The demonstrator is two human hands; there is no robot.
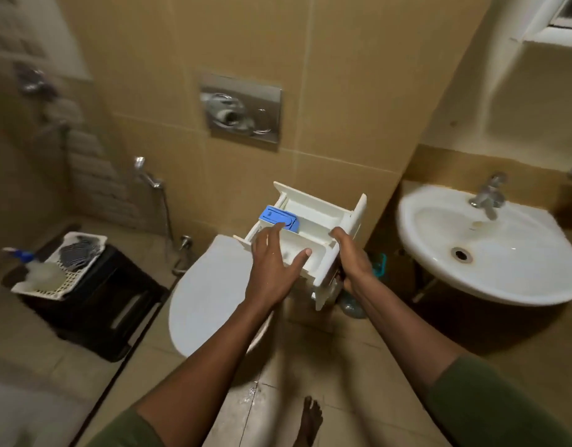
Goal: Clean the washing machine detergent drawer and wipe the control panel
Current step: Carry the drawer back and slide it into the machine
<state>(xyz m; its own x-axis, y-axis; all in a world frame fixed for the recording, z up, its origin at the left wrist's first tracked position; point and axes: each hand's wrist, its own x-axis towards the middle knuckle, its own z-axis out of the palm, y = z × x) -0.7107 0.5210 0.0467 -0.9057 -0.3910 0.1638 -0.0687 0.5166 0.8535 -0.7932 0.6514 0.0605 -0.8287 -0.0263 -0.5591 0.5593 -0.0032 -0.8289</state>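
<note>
A bare foot (307,421) stands on the tiled floor, nearer to the camera than the toilet (210,291) and to its right. Two arms in green sleeves reach forward over the toilet's closed lid.

The left hand (271,262) lies flat across the detergent drawer (313,221), gripping nothing. Its fingers are straight and spread, the thumb is stretched to the side, and one fingertip touches the blue insert (280,217). The right hand (352,256) has its fingers and thumb curled round the drawer's front-panel end and carries it. The white drawer hangs tilted in the air, open side up, just above the far right edge of the toilet lid.

A white sink (520,253) with a metal tap (488,195) is mounted right of the toilet. Left of the toilet, a black stool (100,298) bears a white basket (36,290) with a spray bottle (33,266) in it. Behind the toilet, a hand sprayer (149,175) hangs on the tiled wall, and a chrome flush plate (241,108) sits above it.
</note>
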